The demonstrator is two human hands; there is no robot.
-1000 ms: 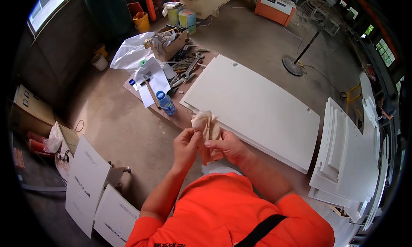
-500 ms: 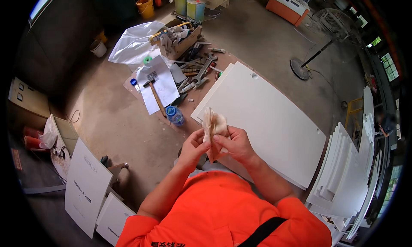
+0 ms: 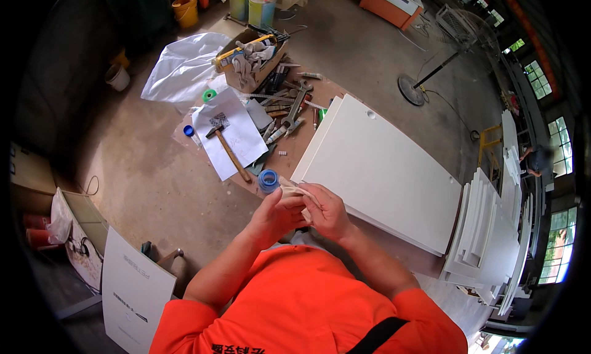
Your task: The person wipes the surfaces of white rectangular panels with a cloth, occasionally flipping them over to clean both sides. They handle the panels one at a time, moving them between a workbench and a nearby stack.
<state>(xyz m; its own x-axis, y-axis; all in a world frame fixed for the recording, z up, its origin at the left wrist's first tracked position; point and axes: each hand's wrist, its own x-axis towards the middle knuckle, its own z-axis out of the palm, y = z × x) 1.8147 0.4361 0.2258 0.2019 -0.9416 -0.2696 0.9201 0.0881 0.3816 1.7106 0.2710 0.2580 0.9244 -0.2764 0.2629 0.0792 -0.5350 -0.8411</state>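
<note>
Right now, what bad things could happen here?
Both hands, left hand and right hand, hold a small pale piece above the floor; it might slip and fall. The blue-capped bottle stands just below them and could get knocked over. Loose tools lie nearby, easy to trip on.

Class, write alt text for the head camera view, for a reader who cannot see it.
A person in an orange shirt holds a small pale packet in both hands, left hand and right hand, above a large white panel on the floor. Beyond lie a hammer on paper and scattered tools.
</note>
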